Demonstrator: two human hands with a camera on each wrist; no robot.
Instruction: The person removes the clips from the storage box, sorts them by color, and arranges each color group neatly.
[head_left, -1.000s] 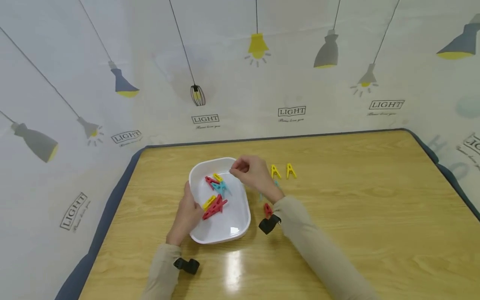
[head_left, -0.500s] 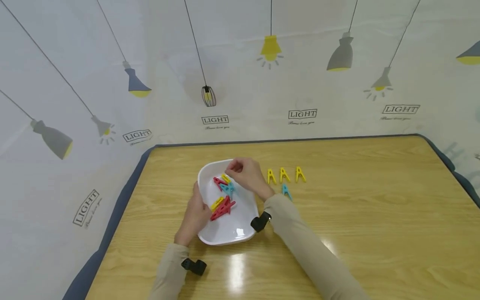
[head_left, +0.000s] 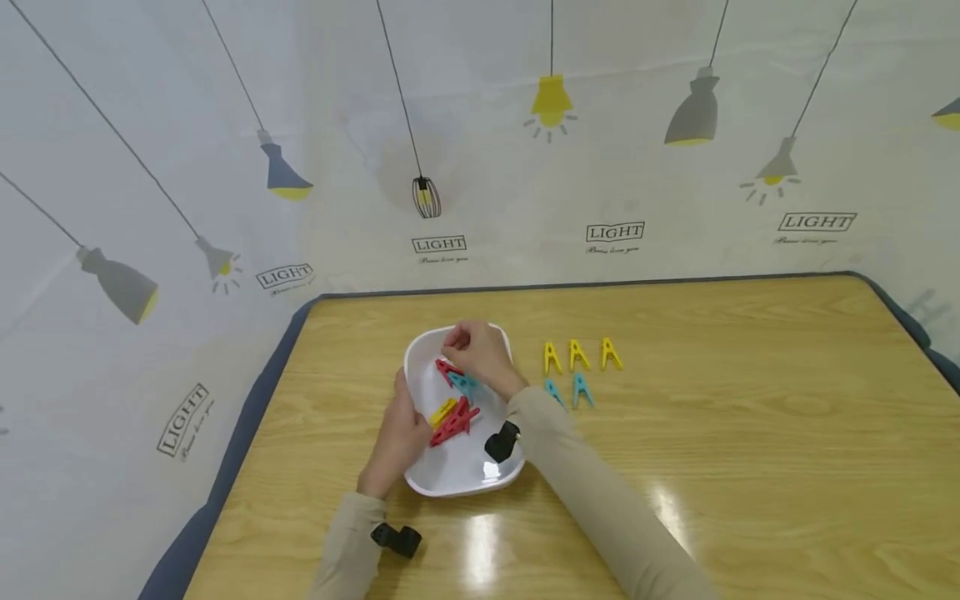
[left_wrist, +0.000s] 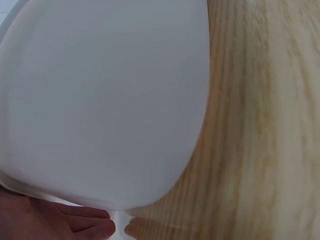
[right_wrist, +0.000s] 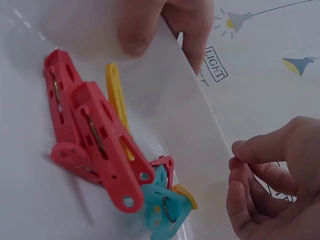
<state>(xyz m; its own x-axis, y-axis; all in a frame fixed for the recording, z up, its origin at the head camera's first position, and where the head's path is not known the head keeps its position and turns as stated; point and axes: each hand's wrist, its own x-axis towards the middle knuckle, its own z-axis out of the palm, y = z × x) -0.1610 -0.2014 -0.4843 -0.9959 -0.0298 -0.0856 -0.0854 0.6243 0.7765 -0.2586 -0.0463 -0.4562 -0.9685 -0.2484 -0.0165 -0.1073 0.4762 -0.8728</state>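
A white tray (head_left: 450,487) sits on the wooden table (head_left: 750,433). In it lie red clips (head_left: 453,422), a yellow clip (head_left: 442,411) and a teal clip (head_left: 466,384). My left hand (head_left: 402,429) grips the tray's left rim, with a finger (left_wrist: 70,226) under its edge. My right hand (head_left: 459,343) hovers over the far end of the tray. Its fingers are curled with the tips (right_wrist: 235,156) together and nothing shows between them. They are just right of the teal clip (right_wrist: 165,206) and a small yellow clip (right_wrist: 186,196).
Three yellow clips (head_left: 577,355) stand in a row on the table to the right of the tray. Two teal clips (head_left: 581,389) lie just in front of them. A patterned wall sheet (head_left: 525,167) rises behind the table's far edge.
My right hand has moved left from the tray's far right rim to over the clips inside, and its forearm now crosses the tray's right side. The left hand keeps its hold.
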